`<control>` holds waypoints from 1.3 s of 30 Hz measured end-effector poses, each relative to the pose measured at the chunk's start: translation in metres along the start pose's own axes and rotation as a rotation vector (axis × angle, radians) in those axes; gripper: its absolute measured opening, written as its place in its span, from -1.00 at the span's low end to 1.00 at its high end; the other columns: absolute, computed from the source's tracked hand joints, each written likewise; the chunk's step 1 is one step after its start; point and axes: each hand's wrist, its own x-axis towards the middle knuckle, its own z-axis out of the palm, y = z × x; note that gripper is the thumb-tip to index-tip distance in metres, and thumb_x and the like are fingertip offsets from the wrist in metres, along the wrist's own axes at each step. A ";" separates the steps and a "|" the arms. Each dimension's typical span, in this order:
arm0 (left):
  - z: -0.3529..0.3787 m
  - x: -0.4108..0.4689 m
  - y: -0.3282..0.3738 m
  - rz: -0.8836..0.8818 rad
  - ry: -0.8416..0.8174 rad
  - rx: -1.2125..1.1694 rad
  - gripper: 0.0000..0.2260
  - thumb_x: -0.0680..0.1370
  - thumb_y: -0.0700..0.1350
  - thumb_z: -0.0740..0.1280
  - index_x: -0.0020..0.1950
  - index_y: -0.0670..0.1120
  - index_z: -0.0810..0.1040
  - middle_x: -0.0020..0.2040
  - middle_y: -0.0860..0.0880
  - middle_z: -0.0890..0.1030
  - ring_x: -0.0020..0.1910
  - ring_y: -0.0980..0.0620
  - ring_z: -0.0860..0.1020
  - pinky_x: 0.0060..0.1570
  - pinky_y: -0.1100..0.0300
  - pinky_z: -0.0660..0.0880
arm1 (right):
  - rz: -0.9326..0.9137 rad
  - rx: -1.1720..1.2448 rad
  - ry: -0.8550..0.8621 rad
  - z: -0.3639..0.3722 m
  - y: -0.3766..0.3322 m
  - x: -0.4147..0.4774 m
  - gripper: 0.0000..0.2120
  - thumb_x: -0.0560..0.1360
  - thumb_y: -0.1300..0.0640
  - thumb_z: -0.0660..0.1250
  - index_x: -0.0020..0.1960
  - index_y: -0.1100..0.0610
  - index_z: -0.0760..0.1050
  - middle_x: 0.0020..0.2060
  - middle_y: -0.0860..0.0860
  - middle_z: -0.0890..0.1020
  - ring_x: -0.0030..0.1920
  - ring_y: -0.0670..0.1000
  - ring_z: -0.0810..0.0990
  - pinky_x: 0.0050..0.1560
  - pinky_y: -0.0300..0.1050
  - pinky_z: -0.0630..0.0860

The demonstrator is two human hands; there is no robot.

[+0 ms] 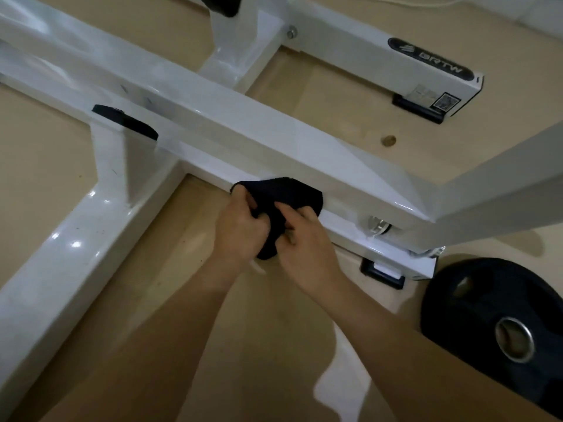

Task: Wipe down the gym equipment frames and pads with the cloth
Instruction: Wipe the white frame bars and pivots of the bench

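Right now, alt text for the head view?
A left hand and a right hand both grip a dark cloth against the low bar of a white gym frame. A black weight plate lies on the tan floor at right.

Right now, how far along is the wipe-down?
Done: nothing provable; the frame looks glossy all over. In hand: left hand and right hand grip the cloth against the low rail. Left: the near beam, with dark specks, and the pad at the top edge.

Black cloth (281, 205), bunched, lies against the side of the glossy white frame beam (243, 129), which runs diagonally above the floor.
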 end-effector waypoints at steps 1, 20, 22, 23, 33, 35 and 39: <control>0.015 -0.013 0.009 -0.056 -0.001 -0.166 -0.83 0.48 -0.22 0.28 0.04 -0.12 0.36 -0.18 0.01 0.54 -0.17 -0.04 0.56 -0.25 0.09 0.49 | 0.064 0.068 0.045 -0.002 0.005 -0.006 -0.44 0.50 0.28 0.19 0.47 -0.02 0.30 0.18 0.02 0.46 0.08 0.01 0.52 0.05 -0.14 0.49; 0.049 -0.031 0.035 0.142 -0.064 0.003 -0.83 0.42 -0.29 0.35 -0.14 -0.12 0.37 -0.33 0.08 0.39 -0.27 -0.06 0.44 -0.35 0.18 0.22 | 0.314 0.445 0.150 -0.018 0.031 -0.020 -0.34 0.42 0.37 0.24 0.41 -0.11 0.22 0.11 -0.05 0.59 0.09 0.01 0.58 0.14 0.08 0.54; 0.081 -0.054 0.047 0.220 -0.214 0.016 -0.85 0.47 -0.24 0.34 0.01 -0.12 0.46 -0.22 0.00 0.53 -0.17 -0.11 0.53 -0.25 0.12 0.36 | 0.346 0.386 0.253 -0.026 0.061 -0.051 -0.40 0.41 0.43 0.21 0.26 -0.14 0.34 0.01 -0.19 0.57 0.03 -0.07 0.58 0.12 0.08 0.54; 0.094 -0.063 0.052 0.238 -0.268 0.024 -0.79 0.50 -0.22 0.32 0.13 -0.13 0.48 -0.11 -0.07 0.59 -0.10 -0.13 0.56 -0.19 0.09 0.41 | 0.351 0.377 0.292 -0.031 0.071 -0.063 -0.42 0.42 0.45 0.20 0.18 -0.18 0.38 -0.02 -0.21 0.57 0.01 -0.09 0.58 0.10 0.06 0.54; 0.115 -0.086 0.105 0.864 -0.457 0.729 -0.77 0.62 -0.18 0.14 0.24 -0.17 0.44 0.16 -0.13 0.57 0.08 -0.14 0.57 -0.11 0.02 0.43 | 0.696 0.334 0.457 -0.051 0.106 -0.101 -0.56 0.50 0.23 0.30 0.31 0.03 0.25 0.05 0.11 0.62 -0.01 0.11 0.61 0.04 0.11 0.58; 0.111 -0.083 0.101 0.895 -0.472 0.740 -0.76 0.62 -0.20 0.11 0.26 -0.18 0.41 0.15 -0.15 0.56 0.07 -0.16 0.57 -0.17 0.02 0.40 | 0.644 0.148 0.290 -0.060 0.096 -0.093 -0.59 0.54 0.24 0.26 0.35 0.15 0.24 0.15 0.10 0.56 0.09 0.11 0.56 0.06 -0.04 0.50; 0.080 -0.054 0.058 0.460 -0.382 0.547 -0.82 0.55 -0.18 0.23 0.09 -0.10 0.57 0.03 -0.12 0.64 -0.01 -0.14 0.59 -0.17 0.13 0.39 | 0.436 -0.180 0.009 -0.054 0.063 -0.058 -0.82 0.56 0.06 0.22 0.03 0.17 0.47 -0.14 0.09 0.61 -0.10 0.13 0.59 -0.23 -0.11 0.43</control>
